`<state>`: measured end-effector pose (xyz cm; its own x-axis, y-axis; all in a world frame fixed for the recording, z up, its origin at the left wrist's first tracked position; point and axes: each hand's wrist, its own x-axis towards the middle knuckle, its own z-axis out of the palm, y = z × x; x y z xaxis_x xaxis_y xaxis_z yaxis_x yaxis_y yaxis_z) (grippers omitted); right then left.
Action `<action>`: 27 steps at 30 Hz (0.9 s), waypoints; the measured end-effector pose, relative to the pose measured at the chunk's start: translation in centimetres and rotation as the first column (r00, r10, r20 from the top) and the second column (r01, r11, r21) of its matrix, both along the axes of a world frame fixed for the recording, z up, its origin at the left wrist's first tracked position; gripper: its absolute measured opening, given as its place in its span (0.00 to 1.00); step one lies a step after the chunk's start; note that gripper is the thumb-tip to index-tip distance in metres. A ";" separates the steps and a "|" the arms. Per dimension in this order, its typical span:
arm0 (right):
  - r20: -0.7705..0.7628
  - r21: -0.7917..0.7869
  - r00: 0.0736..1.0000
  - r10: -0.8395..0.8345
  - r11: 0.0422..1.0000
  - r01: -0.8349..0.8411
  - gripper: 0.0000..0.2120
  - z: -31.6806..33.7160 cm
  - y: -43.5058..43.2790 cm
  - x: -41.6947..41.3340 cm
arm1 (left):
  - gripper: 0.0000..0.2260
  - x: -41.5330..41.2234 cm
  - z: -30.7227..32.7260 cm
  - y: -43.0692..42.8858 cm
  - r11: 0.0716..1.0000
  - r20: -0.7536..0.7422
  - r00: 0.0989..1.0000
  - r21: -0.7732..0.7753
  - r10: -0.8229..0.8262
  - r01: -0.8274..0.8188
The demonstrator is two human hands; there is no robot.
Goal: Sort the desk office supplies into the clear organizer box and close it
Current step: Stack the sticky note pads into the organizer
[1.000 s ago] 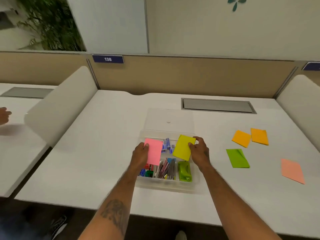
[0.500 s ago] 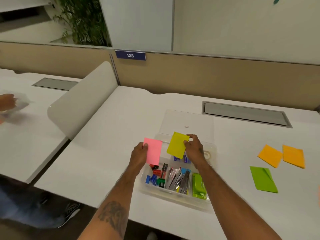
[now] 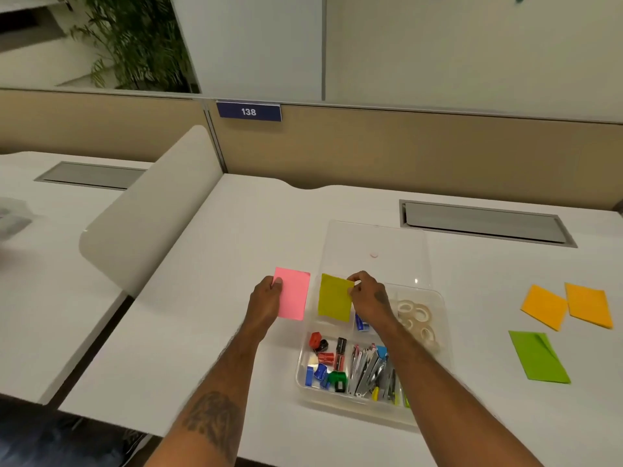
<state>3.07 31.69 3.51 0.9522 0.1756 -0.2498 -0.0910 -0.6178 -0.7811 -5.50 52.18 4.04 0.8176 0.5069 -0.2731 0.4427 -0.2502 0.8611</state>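
Head view: left hand [image 3: 266, 299] pinches the pink note [image 3: 293, 294] by its left edge, thumb on top and fingers under, holding it above the desk [image 3: 202, 332] just left of the organizer box [image 3: 354, 411]

Right hand [image 3: 369, 299] pinches the yellow-green note [image 3: 333, 298] at its upper right corner, fingers curled. That note hangs over the box's back-left compartment and hides what is in it

Box sits at the near edge of the desk, open. Its lid [image 3: 374, 244] lies flat behind it

Contents visible:
- tape rolls [image 3: 416, 315] in the back-right compartment
- small items [image 3: 325, 362], red, blue, black and green, front left
- staplers [image 3: 367, 369] packed upright in the front middle
- something blue [image 3: 361, 323] just below the right hand, mostly covered

Right forearm crosses the box diagonally and blocks the front-right section, so can't tell what's in there

Loose on the desk, well right of the box: two orange notes [image 3: 544, 306], edges touching or nearly, and a green note [image 3: 537, 357] nearer the front edge with one corner folded over

Around: grey cable hatch [image 3: 482, 222] set into the desk behind the lid, white curved divider [image 3: 151, 210] on the left between this desk and the neighbouring desk [image 3: 50, 281], beige partition at the back with a blue plate [image 3: 248, 111] reading 138, plant [image 3: 135, 38] behind the glass top left
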 end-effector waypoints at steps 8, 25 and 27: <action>-0.043 -0.214 0.994 0.098 0.971 -0.104 0.13 -0.8 0.9 -0.8 | 0.13 1.4 -0.6 0.6 0.997 -0.002 0.998 -0.027 -0.066 0.066; -0.048 0.149 0.996 -0.072 0.986 0.078 0.23 1.9 0.5 -1.1 | 0.14 4.6 0.6 -4.2 0.952 0.001 0.963 -0.149 -0.271 0.268; -0.045 0.178 0.995 -0.085 0.980 0.091 0.24 1.8 0.1 -1.0 | 0.14 4.5 0.3 -4.2 0.940 -0.020 0.950 -0.153 -0.311 0.304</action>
<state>2.07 31.84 5.28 0.9565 0.1368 -0.2576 -0.1701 -0.4562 -0.8735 -0.95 47.96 4.30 0.9130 0.1844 -0.3639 0.4019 -0.2533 0.8800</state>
